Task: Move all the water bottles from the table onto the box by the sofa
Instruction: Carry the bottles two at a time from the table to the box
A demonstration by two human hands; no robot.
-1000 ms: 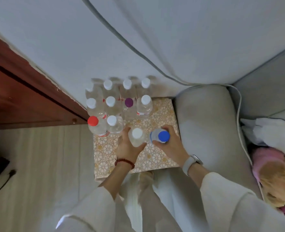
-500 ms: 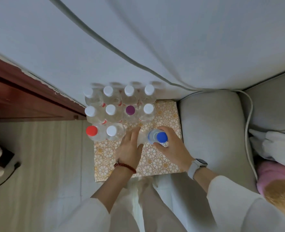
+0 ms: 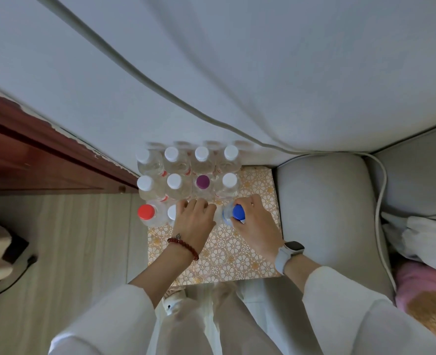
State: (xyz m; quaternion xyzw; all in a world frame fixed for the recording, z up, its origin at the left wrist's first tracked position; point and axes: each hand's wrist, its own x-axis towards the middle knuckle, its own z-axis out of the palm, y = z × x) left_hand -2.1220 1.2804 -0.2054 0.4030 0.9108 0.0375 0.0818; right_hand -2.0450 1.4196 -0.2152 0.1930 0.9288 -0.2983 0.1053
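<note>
Twelve or so clear plastic water bottles stand upright on the box (image 3: 227, 254), a floral-patterned top in cream/gold, wedged betw. grey sofa arm (image 3: 322, 208) and wooden floor (image 3: 66, 242). Back row: four w/ white caps, against the wall. Middle row: white, white, purple-capped bottle (image 3: 203, 181), white. Front row: red-capped bottle (image 3: 146, 211) at far left, a white-capped one just beside it, partly hidden by left hand (image 3: 194, 221). Left hand is curled down over a bottle in third slot; cap and grip hidden, can't tell if fingers are closed on it. Right hand (image 3: 252, 224) grips blue-capped bottle (image 3: 238, 212) round the neck/shoulder, bottle tilted, base toward the box. Red bead bracelet (image 3: 183, 245) on left wrist, pale watch (image 3: 288, 253) on right. Near half of box top bare.
</note>
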